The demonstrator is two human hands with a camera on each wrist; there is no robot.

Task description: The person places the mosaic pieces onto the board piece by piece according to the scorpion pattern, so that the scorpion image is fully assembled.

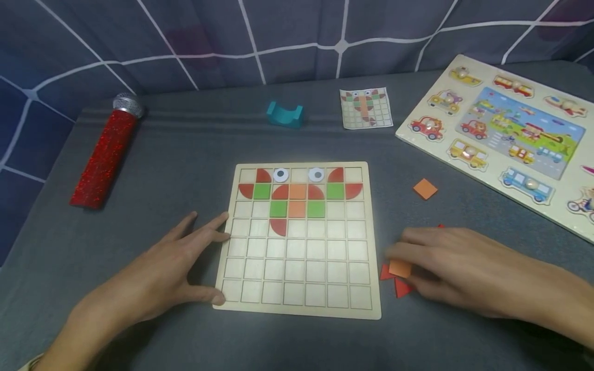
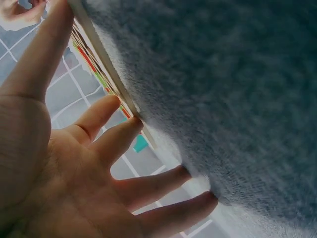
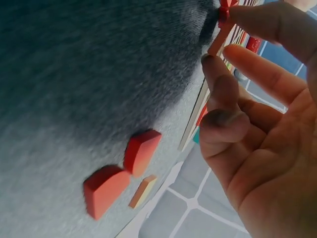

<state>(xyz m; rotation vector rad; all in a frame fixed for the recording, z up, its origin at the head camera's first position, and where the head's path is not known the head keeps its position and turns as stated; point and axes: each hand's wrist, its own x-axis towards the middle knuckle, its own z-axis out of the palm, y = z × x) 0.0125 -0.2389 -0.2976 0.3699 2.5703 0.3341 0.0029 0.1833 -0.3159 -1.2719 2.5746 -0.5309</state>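
Note:
A square wooden grid board point(image 1: 297, 273) lies flat on the grey cloth. Red quarter-round, green and orange square tiles and two eye discs fill part of its upper rows. My left hand point(image 1: 160, 273) has its fingers spread, with thumb and fingertips touching the board's left edge. Just off the right edge, my right hand point(image 1: 457, 270) pinches an orange square tile point(image 1: 400, 268) between thumb and fingers. Red tiles point(image 1: 401, 287) lie beneath that hand. In the right wrist view, two red quarter-round tiles point(image 3: 104, 191) rest on the cloth beside an orange tile point(image 3: 142, 192).
Beyond the board are a teal curved block point(image 1: 285, 115) and a small printed pattern card point(image 1: 366, 109). A vehicle peg puzzle point(image 1: 468, 136) occupies the right side. On the left lies a red glittery microphone point(image 1: 105, 157). A loose orange tile point(image 1: 425, 189) sits near the puzzle.

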